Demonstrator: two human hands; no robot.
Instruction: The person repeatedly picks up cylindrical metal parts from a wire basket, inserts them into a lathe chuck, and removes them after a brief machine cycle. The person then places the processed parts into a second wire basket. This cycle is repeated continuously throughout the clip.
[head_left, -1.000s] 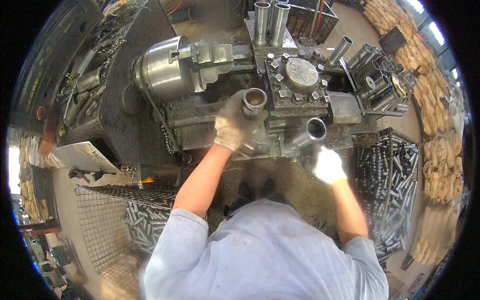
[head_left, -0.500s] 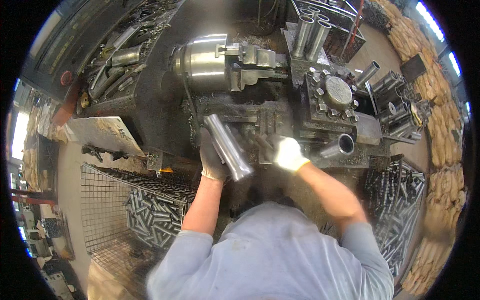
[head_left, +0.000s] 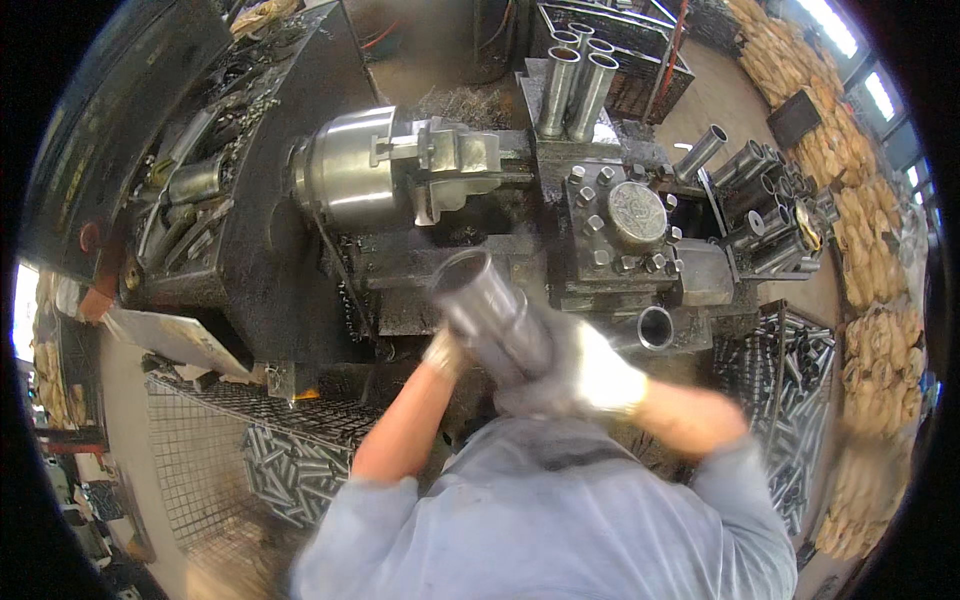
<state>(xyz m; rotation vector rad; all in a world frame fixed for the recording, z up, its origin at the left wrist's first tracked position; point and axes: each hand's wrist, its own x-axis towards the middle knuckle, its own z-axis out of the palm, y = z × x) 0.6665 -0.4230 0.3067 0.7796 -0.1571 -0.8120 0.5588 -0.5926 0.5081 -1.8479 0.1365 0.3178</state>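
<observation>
You hold a steel tube [head_left: 488,312] in front of the lathe chuck [head_left: 345,180], just below and to the right of its jaws, with the open end tilted up and away from you toward the machine. Your right hand [head_left: 585,375] is wrapped round the tube's near end in a pale work glove, its grip closed on the metal; that hold low on the tube leaves the open mouth free, which looks to me like the reason for it. Your left hand [head_left: 445,352] sits under the tube on its left side, touching or nearly so. It is half hidden behind the tube and smeared by motion, so I cannot tell whether its grip is closed on the tube or only steadying it.

The chuck is bare, its stepped jaws standing with nothing between them. To the chuck's right is the square tool post [head_left: 630,220], and just below that a second tube [head_left: 650,328] lies with its open end facing you. Beyond the tool post, further right of the chuck, cut tubes stand in a rack [head_left: 765,215], and three more tubes stand upright [head_left: 575,85] behind it. Below and left of the chuck, a wire basket [head_left: 290,455] holds many short pieces, within your left arm's reach.

The tube and both hands are blurred, your shoulders cover the lathe's front edge, and the fisheye rim bends and cuts off the stacked sacks [head_left: 870,230] far right of the chuck.
</observation>
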